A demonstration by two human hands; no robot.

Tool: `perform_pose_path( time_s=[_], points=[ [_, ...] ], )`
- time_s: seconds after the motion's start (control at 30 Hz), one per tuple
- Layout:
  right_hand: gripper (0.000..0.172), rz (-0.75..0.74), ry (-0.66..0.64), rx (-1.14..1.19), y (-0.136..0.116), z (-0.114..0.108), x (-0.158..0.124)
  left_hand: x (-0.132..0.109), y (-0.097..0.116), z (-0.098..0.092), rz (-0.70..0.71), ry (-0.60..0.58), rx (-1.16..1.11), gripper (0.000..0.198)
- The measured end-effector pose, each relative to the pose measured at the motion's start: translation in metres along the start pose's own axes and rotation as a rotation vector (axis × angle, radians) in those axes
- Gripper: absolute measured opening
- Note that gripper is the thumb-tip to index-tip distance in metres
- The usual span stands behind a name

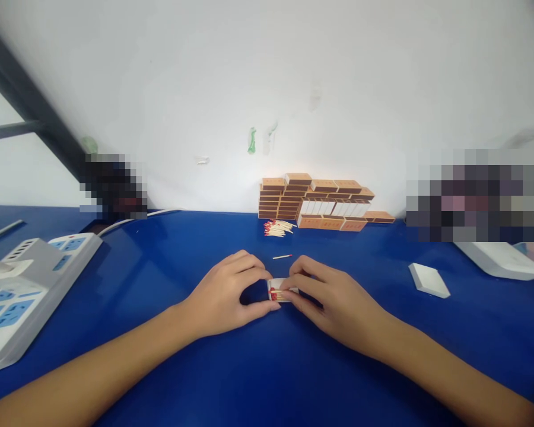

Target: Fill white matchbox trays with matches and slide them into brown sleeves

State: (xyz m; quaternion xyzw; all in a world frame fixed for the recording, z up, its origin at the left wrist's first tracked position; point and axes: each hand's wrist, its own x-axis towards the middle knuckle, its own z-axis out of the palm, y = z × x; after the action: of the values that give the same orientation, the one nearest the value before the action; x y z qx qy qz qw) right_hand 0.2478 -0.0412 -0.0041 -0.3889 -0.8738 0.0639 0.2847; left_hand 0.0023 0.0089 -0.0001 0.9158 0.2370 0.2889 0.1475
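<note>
Currently, both hands are positioned over the table [267, 367] at a small white tray [277, 282], which lies flat near the centre of the blue surface. The left hand [231, 290] pinches the tray at its left end: the thumb bears on the near edge, the index finger on the far edge. The right hand [327, 290] is curled over the right end, with thumb and fingertips drawn together at the red-headed matches [276, 295] inside; whether a match is gripped there cannot be determined.

A single loose match [282, 257] lies just beyond the tray, red head pointing right. Farther back, a pile of matches [279, 227] rests directly in front of a matchbox stack [279, 200]. The stack stands near the white wall [204, 89] and includes a row of white pieces [318, 207] between the brown boxes.

A white block [429, 280] lies to the right, well apart from the right hand. At the left side sits a power strip [56, 284] with blue socket panels.
</note>
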Motion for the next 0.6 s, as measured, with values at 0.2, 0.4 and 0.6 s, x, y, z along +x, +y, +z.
perform_pose_path(
  time_s=[0.2,0.4,0.6],
  points=[
    [0.017,-0.006,-0.014,-0.009,0.0008,-0.0014,0.0000,0.0004,0.0000,-0.0001,0.003,-0.007,0.004,0.030],
    [0.017,0.005,-0.030,-0.014,0.0008,-0.0010,-0.0004,-0.0003,0.0005,-0.0005,0.002,-0.004,0.001,0.030],
    [0.019,0.006,-0.035,-0.014,0.0005,-0.0019,-0.0005,0.0004,0.0003,-0.0005,0.005,-0.014,0.001,0.030]
  ],
)
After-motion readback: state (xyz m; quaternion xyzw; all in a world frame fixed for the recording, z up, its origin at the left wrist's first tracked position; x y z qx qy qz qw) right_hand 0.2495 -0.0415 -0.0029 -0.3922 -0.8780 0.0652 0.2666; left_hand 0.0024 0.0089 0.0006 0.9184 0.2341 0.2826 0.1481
